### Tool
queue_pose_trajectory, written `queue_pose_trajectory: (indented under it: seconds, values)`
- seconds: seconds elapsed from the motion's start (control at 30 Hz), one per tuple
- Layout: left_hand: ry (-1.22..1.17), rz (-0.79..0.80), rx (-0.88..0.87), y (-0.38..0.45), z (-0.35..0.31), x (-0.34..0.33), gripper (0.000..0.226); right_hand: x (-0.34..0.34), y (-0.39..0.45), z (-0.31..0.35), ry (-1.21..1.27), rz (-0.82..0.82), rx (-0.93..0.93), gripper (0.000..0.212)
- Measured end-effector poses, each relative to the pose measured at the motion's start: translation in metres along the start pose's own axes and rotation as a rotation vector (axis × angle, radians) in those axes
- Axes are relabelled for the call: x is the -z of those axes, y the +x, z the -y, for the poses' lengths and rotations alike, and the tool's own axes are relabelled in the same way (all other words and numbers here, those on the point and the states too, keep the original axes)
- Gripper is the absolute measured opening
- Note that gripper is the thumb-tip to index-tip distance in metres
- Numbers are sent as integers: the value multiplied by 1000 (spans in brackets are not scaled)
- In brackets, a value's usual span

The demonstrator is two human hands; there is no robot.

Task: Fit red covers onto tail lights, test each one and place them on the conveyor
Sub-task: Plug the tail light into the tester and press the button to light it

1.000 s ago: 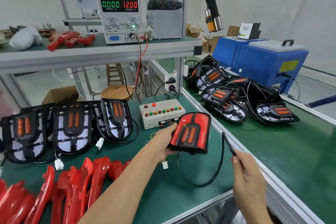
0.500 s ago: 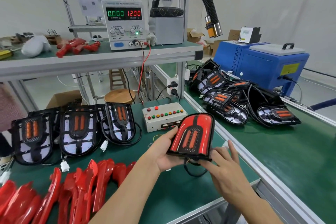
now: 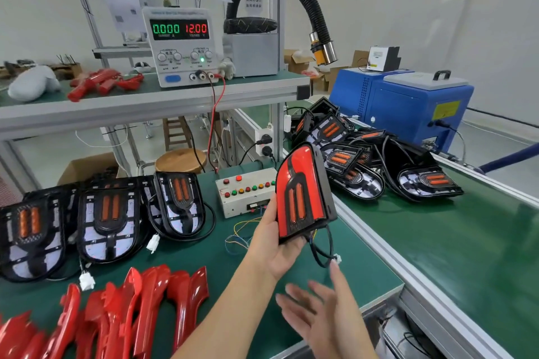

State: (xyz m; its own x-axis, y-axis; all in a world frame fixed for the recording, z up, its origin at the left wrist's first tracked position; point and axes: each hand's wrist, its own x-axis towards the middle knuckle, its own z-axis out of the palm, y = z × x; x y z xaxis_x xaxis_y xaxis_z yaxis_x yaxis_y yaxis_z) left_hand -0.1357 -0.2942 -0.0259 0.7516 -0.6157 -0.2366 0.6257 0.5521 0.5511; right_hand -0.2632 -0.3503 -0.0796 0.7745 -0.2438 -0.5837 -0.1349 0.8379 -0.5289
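Here the left hand (image 3: 274, 245) was clamped on the lower end of the covered tail light (image 3: 302, 192), holding it upright above the green bench (image 3: 350, 268), its red cover facing the camera. The light's black cable (image 3: 322, 252) looped down from its base and ended in a small white plug (image 3: 337, 258) — the plug hung just above the fingertips (image 3: 334, 267) of the right hand (image 3: 323, 312). That hand was spread wide, fingers apart, holding nothing; it was blurred, low over the bench's near edge.

Just behind the held light stood the test box (image 3: 243, 194) with its row of coloured buttons, loose thin wires (image 3: 239, 232) trailing from it toward the left wrist. To the left, three uncovered tail lights (image 3: 108, 216) lay side by side across the bench, and a heap of loose red covers (image 3: 128, 309) filled the near left corner.

To the right, an aluminium rail (image 3: 388, 259) marked the bench's edge, with the conveyor (image 3: 455, 242) beyond it. The belt's far end was crowded with a pile of lights (image 3: 364, 160), wires tangled among them — the nearer stretch of green belt, beside the held light, lay open. On the shelf above, the power supply (image 3: 182, 46) read 0.000 and 12.00.
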Motion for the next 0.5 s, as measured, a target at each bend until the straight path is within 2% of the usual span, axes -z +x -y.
queue_pose_trajectory:
  seconds: [0.03,0.1,0.2,0.3,0.4,0.5]
  values:
    - [11,12,10,-1,4,-1,42,-4,-1,7,35,58,-8,89]
    - [78,29,32,-5,10,0,45,-7,2,27,67,68,98,88]
    - [354,7,-9,-5,14,1,50,-1,6,57,-79,-44,302,83]
    - [626,24,-72,2,18,-3,51,12,4,74,-225,-36,362,83]
    - [805,67,-54,12,23,-8,53,33,-5,88,-356,0,404,66]
    - [1014,123,-11,26,28,-12,55,57,-12,103,-418,131,402,50]
